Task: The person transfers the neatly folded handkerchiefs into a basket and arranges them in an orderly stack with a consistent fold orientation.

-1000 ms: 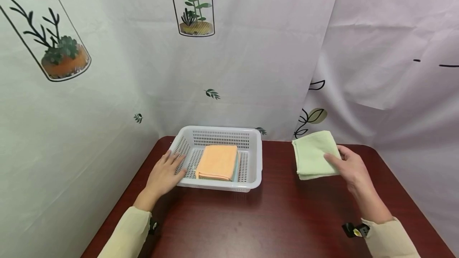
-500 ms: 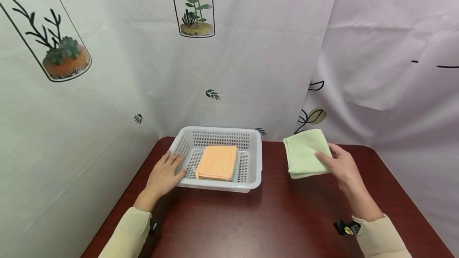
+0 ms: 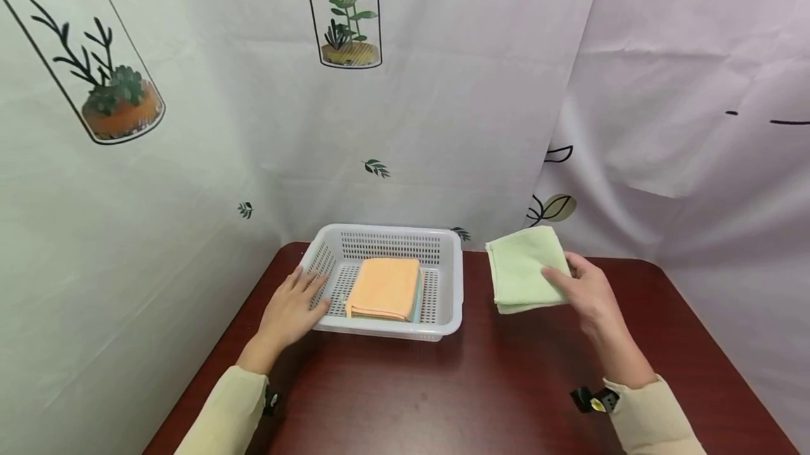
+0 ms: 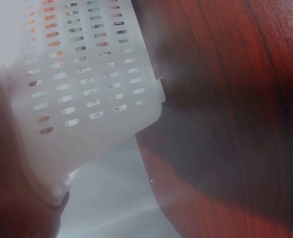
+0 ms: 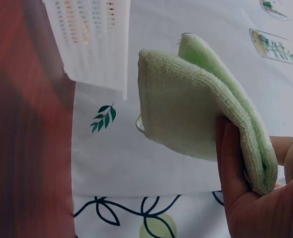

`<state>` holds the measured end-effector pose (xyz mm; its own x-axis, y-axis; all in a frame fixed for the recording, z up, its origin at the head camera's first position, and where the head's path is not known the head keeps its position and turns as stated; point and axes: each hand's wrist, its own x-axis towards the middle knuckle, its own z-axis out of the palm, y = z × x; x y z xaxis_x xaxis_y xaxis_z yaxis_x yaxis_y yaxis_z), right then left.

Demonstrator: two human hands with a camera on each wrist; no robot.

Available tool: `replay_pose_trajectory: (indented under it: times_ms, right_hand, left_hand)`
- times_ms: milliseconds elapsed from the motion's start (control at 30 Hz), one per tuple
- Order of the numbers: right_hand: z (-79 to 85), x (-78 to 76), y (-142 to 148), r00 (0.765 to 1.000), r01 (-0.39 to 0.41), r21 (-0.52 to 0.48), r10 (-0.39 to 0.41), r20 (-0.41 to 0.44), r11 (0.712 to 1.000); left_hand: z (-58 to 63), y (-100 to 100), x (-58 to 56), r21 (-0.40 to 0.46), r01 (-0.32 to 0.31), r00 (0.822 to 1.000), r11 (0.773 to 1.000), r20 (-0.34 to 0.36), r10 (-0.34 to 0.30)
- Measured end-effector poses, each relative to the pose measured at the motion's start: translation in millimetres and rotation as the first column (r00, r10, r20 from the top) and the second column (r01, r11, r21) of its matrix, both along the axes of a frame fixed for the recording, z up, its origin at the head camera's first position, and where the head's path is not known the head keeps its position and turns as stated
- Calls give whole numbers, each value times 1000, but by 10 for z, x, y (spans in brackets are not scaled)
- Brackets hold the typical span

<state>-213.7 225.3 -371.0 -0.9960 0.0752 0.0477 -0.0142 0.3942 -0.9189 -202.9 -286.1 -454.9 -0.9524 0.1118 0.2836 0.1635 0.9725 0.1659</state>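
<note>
A folded light green towel (image 3: 528, 268) is pinched at its right edge by my right hand (image 3: 588, 290), thumb on top and fingers beneath. It is held up above the table, right of the basket. In the right wrist view the towel (image 5: 186, 104) shows its folded layers, fingers behind and below. My left hand (image 3: 294, 307) lies with spread fingers over the left rim of the white plastic basket (image 3: 386, 326). Inside the basket sits a folded orange towel (image 3: 384, 287) on top of other folded cloths, a bluish edge showing. The left wrist view shows the slotted basket wall (image 4: 87, 114) beside the hand.
The dark red wooden table (image 3: 405, 399) carries the basket near its back edge. A white cloth backdrop (image 3: 443, 124) with printed plants rises behind the table and along its sides.
My right hand has moved left with the green towel, bringing it closer to the basket. The left hand and the basket have stayed in place.
</note>
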Motion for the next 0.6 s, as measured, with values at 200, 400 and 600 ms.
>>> replay_pose_trajectory:
  times_ms: [200, 400, 600]
  right_hand:
    - [22, -9, -110, 1000, -20, -72, 20, -2, 997]
    - [19, -30, -220, 999, -42, -162, 40, -16, 986]
    - [26, -42, -276, 999, -33, -168, 31, -16, 985]
  left_hand:
    - [-11, -10, -13, -5, 0, 1000, 1000, -1, 0]
    - [-10, -10, -13, -1, -1, 1000, 1000, -1, 1]
    - [-2, -6, -10, 1, 1, 1000, 1000, 3, -1]
